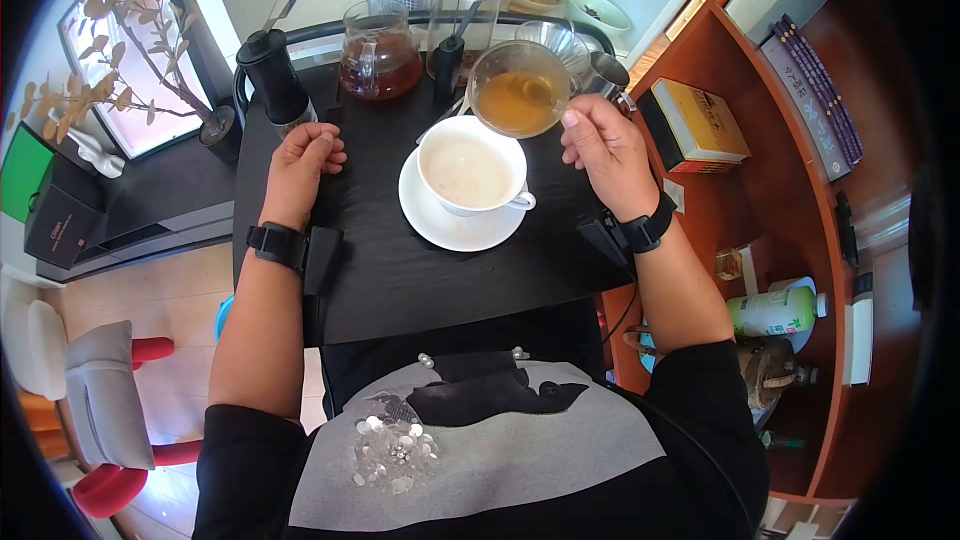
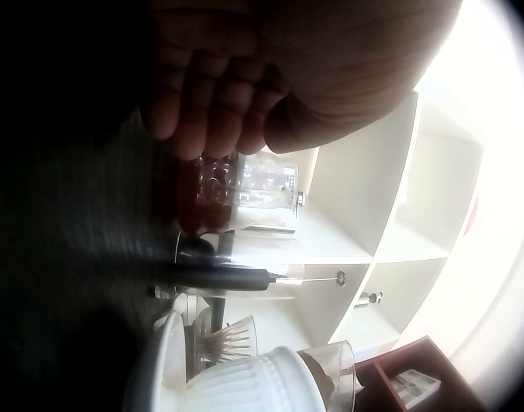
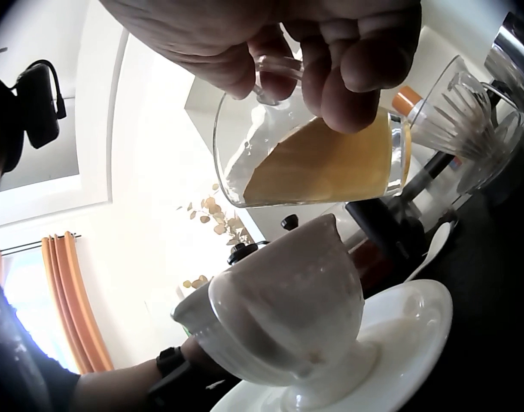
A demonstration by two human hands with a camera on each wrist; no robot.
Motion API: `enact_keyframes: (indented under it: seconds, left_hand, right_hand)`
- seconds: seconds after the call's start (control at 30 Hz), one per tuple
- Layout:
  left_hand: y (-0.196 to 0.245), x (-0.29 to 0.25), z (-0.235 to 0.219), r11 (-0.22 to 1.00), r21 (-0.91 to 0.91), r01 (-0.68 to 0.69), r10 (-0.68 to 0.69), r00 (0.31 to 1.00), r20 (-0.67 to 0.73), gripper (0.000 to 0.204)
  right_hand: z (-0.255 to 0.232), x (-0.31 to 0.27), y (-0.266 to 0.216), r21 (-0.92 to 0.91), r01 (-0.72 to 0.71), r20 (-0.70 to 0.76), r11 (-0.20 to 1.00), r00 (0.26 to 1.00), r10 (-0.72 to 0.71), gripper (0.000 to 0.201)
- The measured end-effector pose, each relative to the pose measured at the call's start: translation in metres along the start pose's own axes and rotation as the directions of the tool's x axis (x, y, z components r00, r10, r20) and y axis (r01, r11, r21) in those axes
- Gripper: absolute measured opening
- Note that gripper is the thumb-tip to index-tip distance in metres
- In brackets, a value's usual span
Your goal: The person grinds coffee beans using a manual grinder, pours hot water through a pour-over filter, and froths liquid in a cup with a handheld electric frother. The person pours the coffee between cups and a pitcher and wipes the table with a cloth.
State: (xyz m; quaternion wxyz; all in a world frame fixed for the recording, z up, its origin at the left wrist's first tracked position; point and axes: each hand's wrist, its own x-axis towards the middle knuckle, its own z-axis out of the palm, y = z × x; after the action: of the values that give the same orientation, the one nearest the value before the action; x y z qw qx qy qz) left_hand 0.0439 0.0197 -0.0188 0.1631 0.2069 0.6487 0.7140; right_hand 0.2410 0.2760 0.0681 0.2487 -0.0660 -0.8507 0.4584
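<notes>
Currently | right hand (image 1: 607, 155) grips glass cup (image 1: 519, 90) beside white cup (image 1: 466, 168)

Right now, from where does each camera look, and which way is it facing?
Head: on the person's head, facing forward and down at the white cup on its saucer; forearms, left hand and right hand show.
Left wrist: sideways past the left hand's loosely curled fingers, toward the white shelves.
Right wrist: past the right hand, gripping the glass cup by its handle, toward the white cup; the left forearm shows too.
Shared: head and right wrist both show the white cup, saucer and glass cup.
</notes>
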Motion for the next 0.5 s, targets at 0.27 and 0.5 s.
enact_keyframes:
  seconds: [0.27, 0.5]
  left_hand:
    - [-0.001, 0.0, 0.0, 1.0, -0.009, 0.006, -0.006, 1.0, 0.002, 0.017]
    - [0.0, 0.0, 0.001, 1.0, 0.003, 0.017, -0.017, 1.0, -0.011, 0.017]
  right_hand:
    - [0.0, 0.0, 0.005, -0.067, 0.088, -0.013, 0.994, 0.996, -0.089, 0.019]
    - [0.001, 0.0, 0.011, -0.137, 0.137, -0.01, 0.981, 0.99, -0.139, 0.018]
